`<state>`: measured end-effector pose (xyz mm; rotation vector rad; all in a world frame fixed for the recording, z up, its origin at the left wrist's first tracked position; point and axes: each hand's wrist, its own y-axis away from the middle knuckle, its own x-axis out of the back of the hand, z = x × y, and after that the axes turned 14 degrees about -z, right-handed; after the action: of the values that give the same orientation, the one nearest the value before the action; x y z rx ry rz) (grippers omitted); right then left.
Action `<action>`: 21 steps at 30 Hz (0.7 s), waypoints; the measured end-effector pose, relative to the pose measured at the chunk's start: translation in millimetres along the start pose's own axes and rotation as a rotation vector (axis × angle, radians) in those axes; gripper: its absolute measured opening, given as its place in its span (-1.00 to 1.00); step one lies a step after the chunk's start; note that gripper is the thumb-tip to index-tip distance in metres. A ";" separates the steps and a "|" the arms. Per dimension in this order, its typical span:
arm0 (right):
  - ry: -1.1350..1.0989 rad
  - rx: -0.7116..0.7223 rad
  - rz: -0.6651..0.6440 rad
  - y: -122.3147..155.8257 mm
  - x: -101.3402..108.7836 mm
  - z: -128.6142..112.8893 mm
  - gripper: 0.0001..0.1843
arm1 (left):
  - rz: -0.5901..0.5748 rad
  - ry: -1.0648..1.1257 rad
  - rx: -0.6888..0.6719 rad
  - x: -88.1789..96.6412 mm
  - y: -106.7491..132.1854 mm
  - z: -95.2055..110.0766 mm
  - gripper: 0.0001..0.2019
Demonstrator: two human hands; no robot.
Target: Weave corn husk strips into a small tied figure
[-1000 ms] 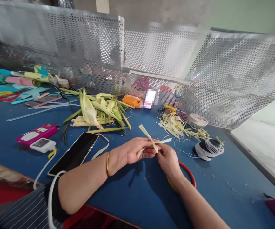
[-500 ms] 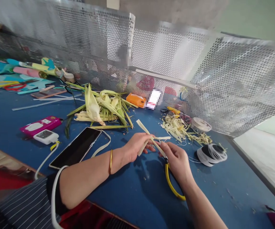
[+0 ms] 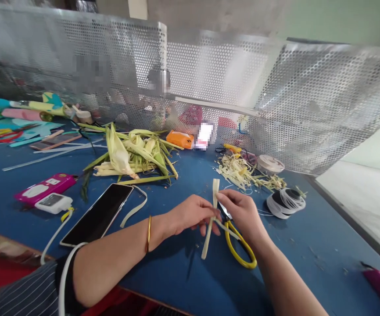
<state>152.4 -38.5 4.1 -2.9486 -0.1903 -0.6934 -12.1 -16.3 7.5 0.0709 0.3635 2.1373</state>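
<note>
Pale corn husk strips (image 3: 210,232) are crossed between my two hands, above the blue table. My left hand (image 3: 193,215) pinches them where they cross. Thumb and fingers of my right hand (image 3: 241,210) are closed on the upright upper end of the strips. Under the right palm sit yellow-handled scissors (image 3: 249,260), their blades partly hidden by the hand; whether the fingers grip them I cannot tell. Another narrow strip end slants down right across the scissor handles.
A heap of green corn husks (image 3: 120,153) lies behind my left hand, a phone (image 3: 96,215) nearer. Husk scraps (image 3: 232,169), a tape roll (image 3: 270,163) and a spool of white thread (image 3: 285,203) are at the right. A perforated metal screen (image 3: 209,74) stands at the back.
The husk strips have turned from a spread cross to a nearly upright line. My right hand has moved its grip to their upper end. More of the scissors shows, and the view has shifted slightly.
</note>
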 end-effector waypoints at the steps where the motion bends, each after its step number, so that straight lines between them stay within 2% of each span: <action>1: -0.121 -0.023 -0.062 -1.6 -0.9 1.2 -0.61 | -0.030 -0.030 0.035 -3.4 0.5 0.4 -0.74; 3: -0.303 -0.052 -0.090 -2.9 -1.9 1.2 -0.62 | -0.057 -0.065 0.087 -7.6 0.1 0.2 -0.76; 6: -0.303 -0.029 0.056 0.7 -1.7 -4.0 -0.66 | 0.024 -0.052 0.077 -6.3 -3.8 -3.1 -0.80; 10: 0.098 0.124 0.171 11.9 -8.0 -10.8 -0.80 | 0.182 0.126 0.045 1.6 -10.2 -8.8 -0.80; 13: 0.490 0.351 0.210 17.7 -18.0 -10.2 -0.87 | 0.241 0.281 0.034 4.6 -12.5 -8.6 -0.83; 16: 0.714 0.519 0.223 18.5 -25.3 -7.6 -0.84 | 0.222 0.416 -0.004 6.6 -12.9 -5.5 -0.81; 21: 0.825 0.520 0.239 15.8 -26.7 -5.5 -0.80 | 0.137 0.643 -0.032 10.7 -12.0 -3.3 -0.76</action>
<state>128.6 -57.4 -4.2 -1.9632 0.0528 -1.4631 -9.1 -2.0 0.0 -0.6386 0.7092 2.2606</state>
